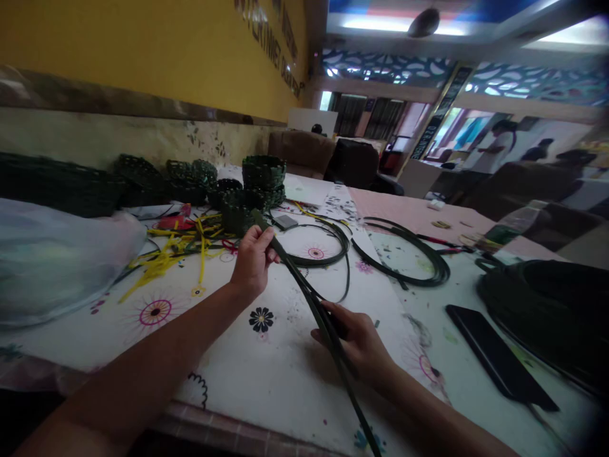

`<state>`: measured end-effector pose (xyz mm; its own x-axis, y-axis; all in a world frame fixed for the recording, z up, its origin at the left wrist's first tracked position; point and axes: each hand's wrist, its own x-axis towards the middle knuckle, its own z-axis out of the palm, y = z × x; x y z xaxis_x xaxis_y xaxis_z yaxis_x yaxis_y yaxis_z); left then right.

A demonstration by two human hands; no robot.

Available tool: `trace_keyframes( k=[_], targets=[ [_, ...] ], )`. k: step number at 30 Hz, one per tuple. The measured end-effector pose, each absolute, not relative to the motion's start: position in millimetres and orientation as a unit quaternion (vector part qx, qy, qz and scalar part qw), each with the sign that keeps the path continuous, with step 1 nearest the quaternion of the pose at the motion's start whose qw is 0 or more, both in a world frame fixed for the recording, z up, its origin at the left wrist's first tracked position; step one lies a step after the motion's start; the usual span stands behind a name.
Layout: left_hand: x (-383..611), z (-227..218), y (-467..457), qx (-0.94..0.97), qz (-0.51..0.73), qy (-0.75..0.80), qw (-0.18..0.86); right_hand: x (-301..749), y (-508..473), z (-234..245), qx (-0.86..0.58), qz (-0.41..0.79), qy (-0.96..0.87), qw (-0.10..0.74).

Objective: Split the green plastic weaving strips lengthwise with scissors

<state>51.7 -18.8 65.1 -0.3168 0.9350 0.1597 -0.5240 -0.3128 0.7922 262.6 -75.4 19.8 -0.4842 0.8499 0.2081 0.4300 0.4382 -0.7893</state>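
Observation:
A long dark green strap (pixel 304 292) runs slantwise across the table from upper left to lower right. My left hand (pixel 253 259) is closed round its upper end, fingers pinching it near the woven baskets. My right hand (pixel 358 343) is closed round the same strap lower down, close to the flowered tablecloth (pixel 266 362). The strap's tail passes my right wrist and leaves the frame at the bottom.
Several dark green woven baskets (pixel 259 181) stand at the back left. Yellow strips (pixel 166 254) lie scattered beside a clear plastic bag (pixel 57 260). Coils of green strap (pixel 409 254) lie ahead, a bigger coil (pixel 547 311) at right, a black phone (pixel 497 355) near it. People stand far behind.

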Motion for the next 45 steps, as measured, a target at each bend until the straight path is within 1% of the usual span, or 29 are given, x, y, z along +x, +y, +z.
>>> trace_keyframes(
  k=[7, 15, 20, 27, 35, 45],
  targets=[
    [37, 64, -7, 0.284, 0.760, 0.331, 0.482, 263, -75, 20, -0.402, 0.356, -0.791, 0.293],
    [53, 61, -18, 0.335, 0.737, 0.316, 0.494, 263, -73, 15, -0.408, 0.348, -0.789, 0.299],
    [54, 62, -19, 0.332, 0.735, 0.322, 0.495, 264, -74, 18, -0.401, 0.363, -0.785, 0.302],
    [38, 62, -7, 0.290, 0.750, 0.332, 0.494, 264, -74, 19, -0.403, 0.351, -0.792, 0.297],
    [48, 61, -14, 0.333, 0.733, 0.316, 0.502, 264, -73, 15, -0.420, 0.340, -0.789, 0.291],
    [43, 61, -10, 0.320, 0.735, 0.315, 0.508, 264, -72, 22, -0.401, 0.342, -0.793, 0.304]
  ],
)
